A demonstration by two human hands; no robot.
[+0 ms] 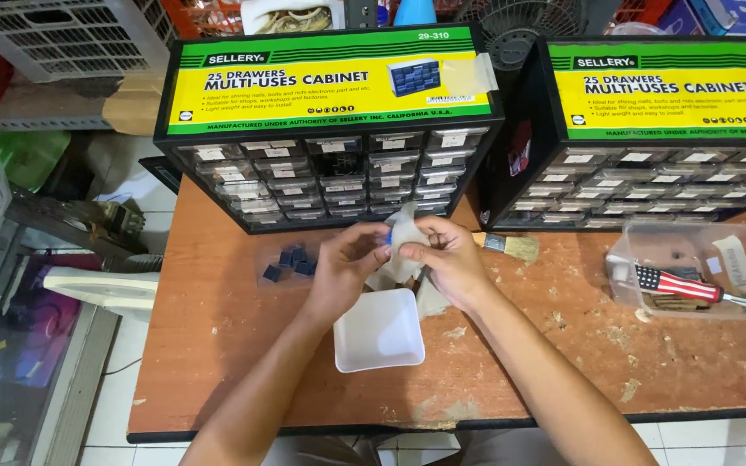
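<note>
Item: small blue part [388, 235], wrapped in pale cloth [407, 233], above white tray [379, 332].
I log left hand [344, 263] and right hand [446, 255], each grip pinched shut on cloth over the desk [218, 345].

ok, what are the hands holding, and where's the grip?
Both hands pinch a small pale cloth or paper piece: right hand at its right edge, left hand at its left, fingertips by something small and blue.

Colours on the worn reddish-brown table [218, 362]

Near centre sits a white square tray [379, 330]; left of it, dark blue small blocks [291, 261]. Far drawer cabinets [330, 129] are black with yellow-and-green labels. At right, a screwdriver [679, 285] has a handle of red-white stripes and white stars on blue, in a clear container [701, 267].
</note>
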